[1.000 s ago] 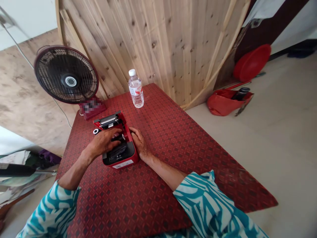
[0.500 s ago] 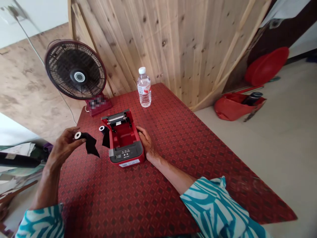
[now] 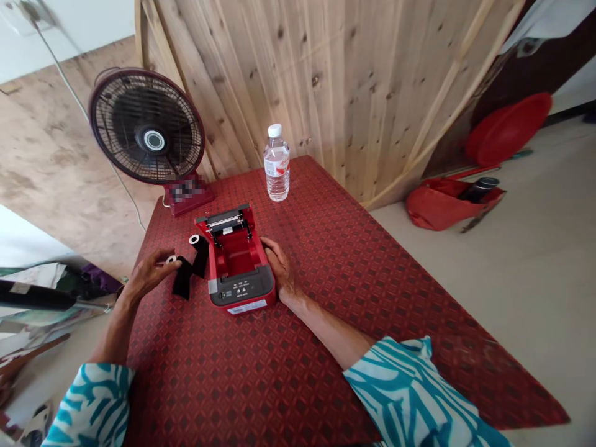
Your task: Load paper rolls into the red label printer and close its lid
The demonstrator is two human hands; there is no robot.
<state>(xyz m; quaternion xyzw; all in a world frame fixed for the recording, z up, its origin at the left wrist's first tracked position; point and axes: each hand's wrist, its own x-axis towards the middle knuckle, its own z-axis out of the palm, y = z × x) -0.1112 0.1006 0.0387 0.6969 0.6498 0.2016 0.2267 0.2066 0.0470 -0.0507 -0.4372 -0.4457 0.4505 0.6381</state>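
A small red and dark grey label printer [image 3: 243, 287] stands on the table with its lid raised and its inner bay bare. My right hand [image 3: 282, 266] grips the printer's right side, its fingers along the wall. To the left of the printer, my left hand [image 3: 151, 272] pinches the white-cored end of a roll of black ribbon [image 3: 183, 277], whose loose tail hangs down. Close to the printer's left wall is a second black ribbon roll [image 3: 200, 256], also with a white core and some ribbon unwound.
A clear water bottle [image 3: 277, 167] stands behind the printer. At the table's back left corner is a fan [image 3: 153, 139]. The table [image 3: 326, 354] has a red patterned cover. On the floor to the right lies a red bag [image 3: 431, 205] with a dark cylinder in it.
My left hand has brought the ribbon roll rightward and slightly down, closer to the printer and the second roll. My right hand stays on the printer. The view has shifted slightly.
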